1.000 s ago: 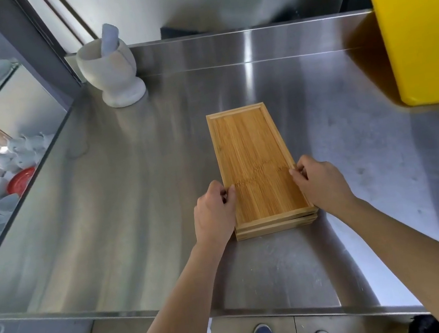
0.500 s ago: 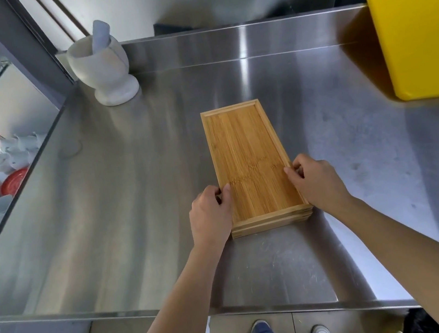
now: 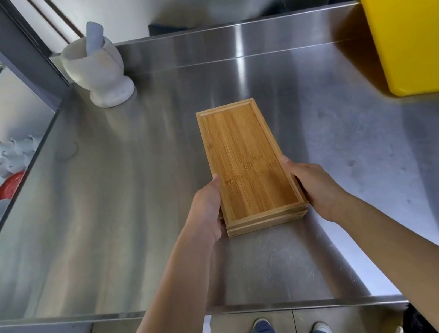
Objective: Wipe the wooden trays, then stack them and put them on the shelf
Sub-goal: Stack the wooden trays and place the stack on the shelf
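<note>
Stacked rectangular bamboo trays [image 3: 246,162], perhaps three, on brushed steel counter [image 3: 133,208], left hand [image 3: 205,211] and right hand [image 3: 316,188] clamped on their long sides.

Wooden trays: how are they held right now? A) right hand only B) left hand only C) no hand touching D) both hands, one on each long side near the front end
D: the left hand and right hand clasp opposite long sides of the stacked wooden trays at the near end, over the steel counter.
</note>
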Demonstrator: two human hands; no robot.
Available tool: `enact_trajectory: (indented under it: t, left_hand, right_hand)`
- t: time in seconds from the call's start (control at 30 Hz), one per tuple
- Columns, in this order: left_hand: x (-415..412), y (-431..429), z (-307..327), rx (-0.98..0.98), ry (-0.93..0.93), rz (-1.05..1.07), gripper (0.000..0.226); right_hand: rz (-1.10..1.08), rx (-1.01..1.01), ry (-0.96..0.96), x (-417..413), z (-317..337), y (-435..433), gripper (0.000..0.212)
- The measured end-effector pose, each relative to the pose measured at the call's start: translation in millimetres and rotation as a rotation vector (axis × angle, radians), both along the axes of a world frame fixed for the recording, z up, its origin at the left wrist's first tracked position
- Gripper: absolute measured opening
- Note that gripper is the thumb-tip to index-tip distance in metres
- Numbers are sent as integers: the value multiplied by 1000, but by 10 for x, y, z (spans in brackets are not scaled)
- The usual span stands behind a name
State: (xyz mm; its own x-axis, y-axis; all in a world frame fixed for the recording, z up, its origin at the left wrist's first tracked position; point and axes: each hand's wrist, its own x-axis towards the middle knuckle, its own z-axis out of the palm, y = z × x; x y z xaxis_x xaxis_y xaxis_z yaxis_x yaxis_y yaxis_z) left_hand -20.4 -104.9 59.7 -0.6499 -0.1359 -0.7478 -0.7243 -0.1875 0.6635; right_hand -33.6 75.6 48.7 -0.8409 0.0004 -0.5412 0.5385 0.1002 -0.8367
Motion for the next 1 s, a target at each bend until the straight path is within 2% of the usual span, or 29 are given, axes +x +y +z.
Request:
enact_trajectory:
  t: [0.1,0.27,0.33,0.43,0.5,0.57,0.63,0.87,1.0]
  left_hand:
    - [-9,-5,61,13,5,27,36]
    - [-20,1,48,-37,-2,19,38]
    - [18,17,38,-28,-25,25,44]
    - [49,32,-1,-22,-26,42,48]
    - [69,38,-6,-21,-9,45,43]
    - [84,43,-2,-39,-2,45,48]
    - [85,34,-55,-61,4,41,53]
    - [149,46,-79,-74,64,84,46]
    - [179,91,-83,-56,88,82,32]
  right_hand:
    - [-50,-63,-23,-11,26,18,57]
    - [-75,-108,-38,-16,-7,55,93]
    - [-76,-115,-48,0,24,42,83]
    - [-60,-95,-54,35,76,31,50]
    - [-52,-93,-57,29,90,50,37]
    - [-53,-95,-48,27,139,49,28]
    - [-58,-88,-40,25,180,47,23]
    - [-106,-99,-15,44,200,35,16]
    - [-151,-123,34,91,81,47,23]
